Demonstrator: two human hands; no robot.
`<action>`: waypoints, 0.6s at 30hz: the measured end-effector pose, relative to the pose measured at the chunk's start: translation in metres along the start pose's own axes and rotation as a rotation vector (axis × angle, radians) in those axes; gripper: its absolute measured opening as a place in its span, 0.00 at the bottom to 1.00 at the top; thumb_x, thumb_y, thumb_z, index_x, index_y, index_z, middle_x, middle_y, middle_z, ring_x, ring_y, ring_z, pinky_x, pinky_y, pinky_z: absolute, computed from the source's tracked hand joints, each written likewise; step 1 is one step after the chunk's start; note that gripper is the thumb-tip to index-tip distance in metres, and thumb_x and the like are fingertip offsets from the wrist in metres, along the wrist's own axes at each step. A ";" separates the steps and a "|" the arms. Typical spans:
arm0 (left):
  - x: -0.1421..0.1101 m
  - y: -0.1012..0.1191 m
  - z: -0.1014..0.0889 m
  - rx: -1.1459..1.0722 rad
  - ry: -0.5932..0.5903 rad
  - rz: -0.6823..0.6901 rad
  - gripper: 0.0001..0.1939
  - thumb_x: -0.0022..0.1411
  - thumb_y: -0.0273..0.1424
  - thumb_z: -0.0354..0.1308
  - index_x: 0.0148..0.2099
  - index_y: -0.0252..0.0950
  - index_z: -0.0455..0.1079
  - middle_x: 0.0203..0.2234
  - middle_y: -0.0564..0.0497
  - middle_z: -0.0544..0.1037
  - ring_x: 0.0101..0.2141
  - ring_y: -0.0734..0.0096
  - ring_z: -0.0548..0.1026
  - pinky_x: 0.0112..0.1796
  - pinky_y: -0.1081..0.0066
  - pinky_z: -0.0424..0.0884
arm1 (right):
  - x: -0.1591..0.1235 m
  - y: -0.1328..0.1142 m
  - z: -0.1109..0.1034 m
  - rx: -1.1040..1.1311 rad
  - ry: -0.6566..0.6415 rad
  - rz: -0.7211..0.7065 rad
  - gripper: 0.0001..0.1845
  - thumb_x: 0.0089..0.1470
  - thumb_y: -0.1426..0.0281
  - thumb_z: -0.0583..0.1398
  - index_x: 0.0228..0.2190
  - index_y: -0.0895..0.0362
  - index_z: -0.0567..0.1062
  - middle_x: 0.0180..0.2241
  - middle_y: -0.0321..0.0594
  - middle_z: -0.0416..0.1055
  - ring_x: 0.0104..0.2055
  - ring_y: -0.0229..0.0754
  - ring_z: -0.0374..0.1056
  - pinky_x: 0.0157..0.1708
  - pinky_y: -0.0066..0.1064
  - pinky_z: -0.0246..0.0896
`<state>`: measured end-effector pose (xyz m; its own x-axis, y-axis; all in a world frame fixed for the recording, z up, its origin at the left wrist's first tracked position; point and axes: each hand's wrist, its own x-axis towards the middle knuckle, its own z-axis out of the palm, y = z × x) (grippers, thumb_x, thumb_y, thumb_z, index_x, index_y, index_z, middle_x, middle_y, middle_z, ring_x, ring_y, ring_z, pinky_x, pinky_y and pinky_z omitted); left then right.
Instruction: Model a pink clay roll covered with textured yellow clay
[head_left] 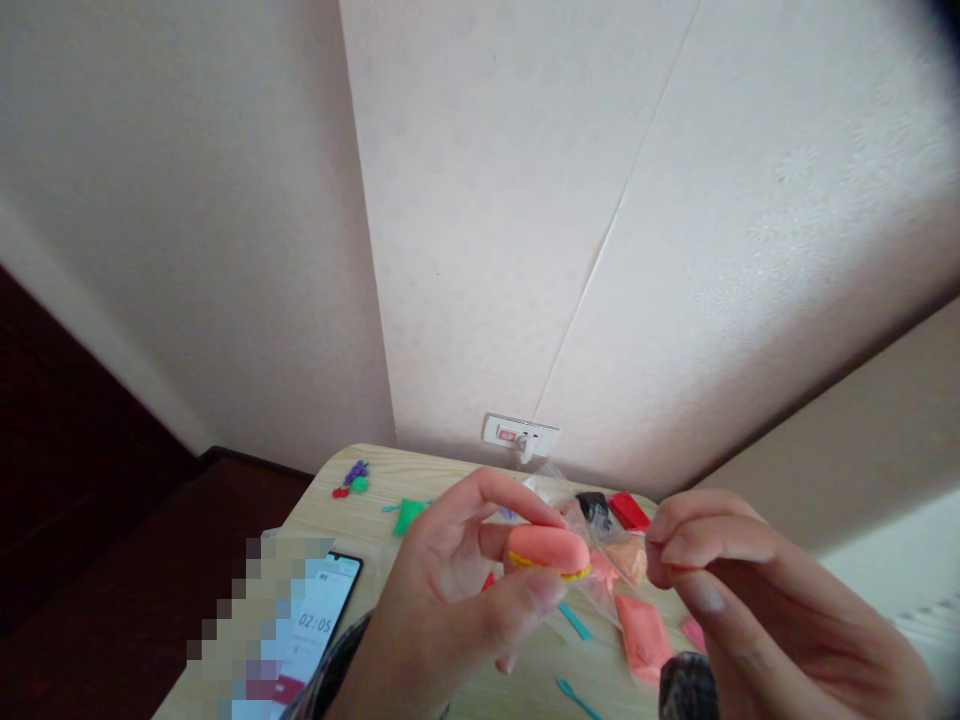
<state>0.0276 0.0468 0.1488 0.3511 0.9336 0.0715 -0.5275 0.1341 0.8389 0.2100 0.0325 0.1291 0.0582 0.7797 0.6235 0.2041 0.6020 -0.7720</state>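
Note:
My left hand [450,590] holds a small orange clay disc [549,549] with a yellow rim underneath, pinched between thumb and fingers above the table. Just to its right, my right hand [757,600] has its fingertips pressed together in a pinch; what they hold, if anything, is too small to see. Both hands hover over a light wooden table [375,505]. Behind the disc lie clear bags of clay: black [594,505], red [628,511] and orange-pink [643,635].
A phone [319,620] showing a timer lies at the table's left front. A green clay piece [409,516] and a small purple, green and red clay figure [352,480] sit farther back. Teal plastic tools [576,622] lie near the bags. A wall socket [521,435] is behind.

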 end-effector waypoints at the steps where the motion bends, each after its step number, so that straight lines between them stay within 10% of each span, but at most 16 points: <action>1: 0.000 0.000 0.000 0.004 0.004 -0.009 0.08 0.56 0.32 0.67 0.34 0.36 0.71 0.21 0.60 0.69 0.16 0.89 0.56 0.16 0.89 0.55 | 0.000 0.001 -0.001 0.000 -0.011 -0.002 0.04 0.58 0.71 0.61 0.33 0.51 0.77 0.31 0.37 0.68 0.38 0.39 0.66 0.37 0.23 0.66; 18: -0.001 -0.002 0.000 0.061 -0.015 -0.056 0.10 0.53 0.35 0.67 0.34 0.36 0.71 0.25 0.54 0.76 0.17 0.87 0.58 0.15 0.88 0.54 | 0.001 -0.001 0.001 0.005 -0.026 -0.017 0.05 0.58 0.72 0.61 0.34 0.50 0.78 0.30 0.38 0.68 0.37 0.41 0.66 0.36 0.28 0.66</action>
<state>0.0278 0.0457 0.1472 0.3900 0.9203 0.0312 -0.4589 0.1649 0.8731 0.2089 0.0325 0.1304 0.0290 0.7735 0.6332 0.2003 0.6161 -0.7618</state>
